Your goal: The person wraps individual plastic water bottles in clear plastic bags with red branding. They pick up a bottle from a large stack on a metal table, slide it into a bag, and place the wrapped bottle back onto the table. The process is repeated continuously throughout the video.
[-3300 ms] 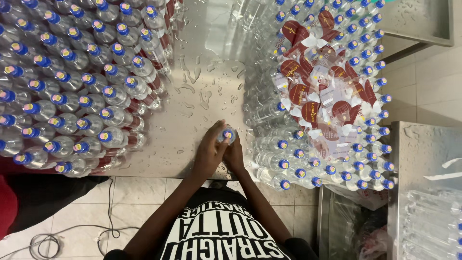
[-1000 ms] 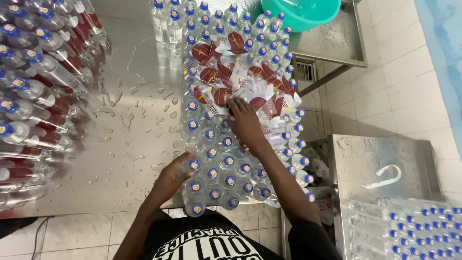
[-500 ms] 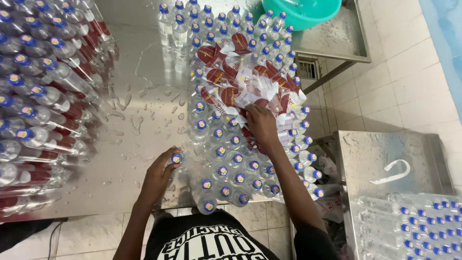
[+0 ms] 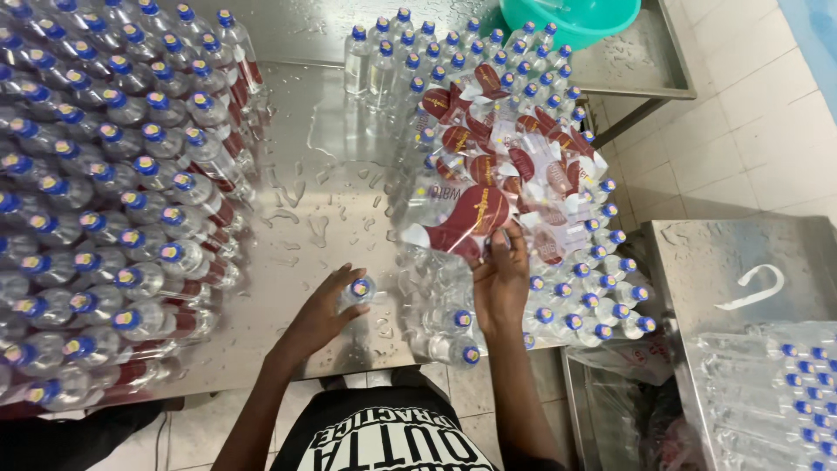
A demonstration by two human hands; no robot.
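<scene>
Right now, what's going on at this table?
A person stands at a wet steel table packed with blue-capped water bottles. The left hand grips one upright bottle near the table's front edge. The right hand reaches into the pile of red-and-white labels lying on top of the right-hand bottles, fingers on a label. Labelled bottles fill the left side. A green basin sits at the back.
</scene>
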